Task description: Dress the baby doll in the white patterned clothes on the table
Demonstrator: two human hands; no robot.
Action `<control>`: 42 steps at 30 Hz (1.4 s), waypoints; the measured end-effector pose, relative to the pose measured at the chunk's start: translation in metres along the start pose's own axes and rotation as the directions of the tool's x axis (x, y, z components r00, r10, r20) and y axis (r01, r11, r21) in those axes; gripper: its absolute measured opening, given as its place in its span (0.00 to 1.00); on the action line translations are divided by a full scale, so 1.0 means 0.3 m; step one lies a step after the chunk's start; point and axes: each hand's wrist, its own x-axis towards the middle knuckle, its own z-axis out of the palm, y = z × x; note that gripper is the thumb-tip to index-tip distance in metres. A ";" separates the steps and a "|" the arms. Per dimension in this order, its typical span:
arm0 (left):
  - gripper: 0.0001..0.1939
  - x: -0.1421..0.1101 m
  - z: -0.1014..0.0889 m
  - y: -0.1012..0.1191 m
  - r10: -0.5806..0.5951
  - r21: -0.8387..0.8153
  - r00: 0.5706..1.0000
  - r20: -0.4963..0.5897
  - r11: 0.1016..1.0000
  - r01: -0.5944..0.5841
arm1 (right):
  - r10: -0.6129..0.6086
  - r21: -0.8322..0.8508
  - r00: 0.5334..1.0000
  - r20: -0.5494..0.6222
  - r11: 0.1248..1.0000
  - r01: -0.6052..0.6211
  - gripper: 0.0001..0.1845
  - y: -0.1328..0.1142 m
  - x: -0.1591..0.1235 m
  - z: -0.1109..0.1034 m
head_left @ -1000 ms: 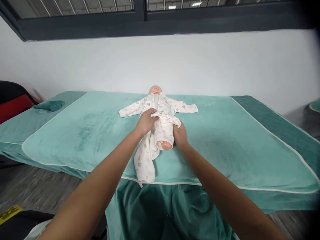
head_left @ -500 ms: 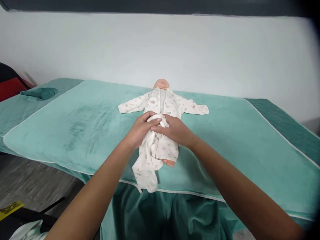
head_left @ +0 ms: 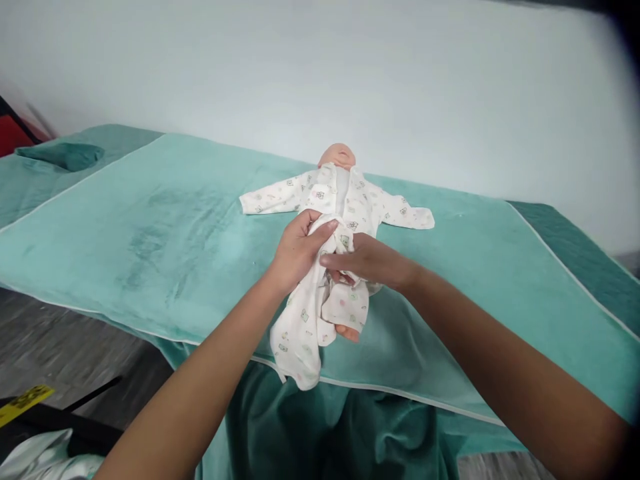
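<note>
The bed [head_left: 175,220] bears a doll [head_left: 338,156] on its back. Patterned trousers [head_left: 299,327] lie over its lower body. The left hand [head_left: 299,248] pinches their upper part. The right hand [head_left: 377,259] touches them, fingers partly curled; grip cannot be confirmed. One foot [head_left: 349,332] shows.

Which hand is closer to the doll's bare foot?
Right. The right hand is just beyond the foot; the left hand holds cloth farther up and left.

The right hand [head_left: 373,259] has moved from the right side of the patterned pants [head_left: 301,327] to center frame, beside the left hand [head_left: 296,250]; the dark window frame [head_left: 565,3] has shrunk to an upper-right sliver.
</note>
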 end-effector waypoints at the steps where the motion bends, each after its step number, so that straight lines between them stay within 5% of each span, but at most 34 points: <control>1: 0.17 0.004 0.006 -0.002 0.006 0.005 1.000 -0.011 1.000 -0.006 | 0.037 -0.014 0.997 -0.064 0.999 -0.038 0.19 0.000 0.004 0.011; 5: 0.17 -0.014 -0.003 0.012 0.013 0.123 0.999 -0.030 0.992 -0.010 | 0.157 0.289 0.956 -0.248 0.954 -0.081 0.10 0.012 0.007 0.018; 10: 0.18 -0.090 -0.031 0.046 -0.207 0.300 0.944 0.257 0.946 0.125 | 0.168 0.494 0.925 -0.342 0.869 0.025 0.07 0.025 0.004 0.009; 16: 0.19 -0.096 -0.015 0.009 -0.142 -0.202 0.990 0.015 0.969 0.142 | 0.010 0.394 0.985 -0.171 0.917 0.059 0.16 0.039 -0.016 0.010; 22: 0.16 -0.062 0.021 0.004 -0.096 -0.146 0.995 -0.037 0.985 0.090 | -0.024 0.063 0.999 -0.033 0.998 0.026 0.16 0.026 -0.029 0.010; 26: 0.18 -0.049 0.030 -0.006 -0.054 -0.087 0.991 -0.119 0.995 0.043 | 0.066 0.212 0.989 -0.131 0.977 -0.037 0.16 0.038 -0.018 0.017; 30: 0.22 -0.073 0.003 0.004 -0.097 -0.007 0.995 -0.007 0.995 0.097 | 0.059 0.494 0.975 -0.216 0.868 0.057 0.15 0.068 -0.008 0.010; 34: 0.19 -0.106 -0.040 0.027 -0.213 0.227 0.958 0.192 0.959 0.168 | 0.072 0.484 0.959 -0.274 0.872 0.073 0.11 0.081 -0.013 0.013; 37: 0.19 -0.106 -0.045 0.017 -0.172 0.130 0.977 0.129 0.979 0.155 | 0.030 0.401 0.979 -0.203 0.914 0.055 0.13 0.071 -0.028 0.012; 42: 0.22 -0.074 -0.004 -0.014 -0.081 -0.084 0.995 -0.057 0.994 0.076 | 0.037 0.162 0.995 0.096 0.985 -0.052 0.23 0.031 -0.054 -0.017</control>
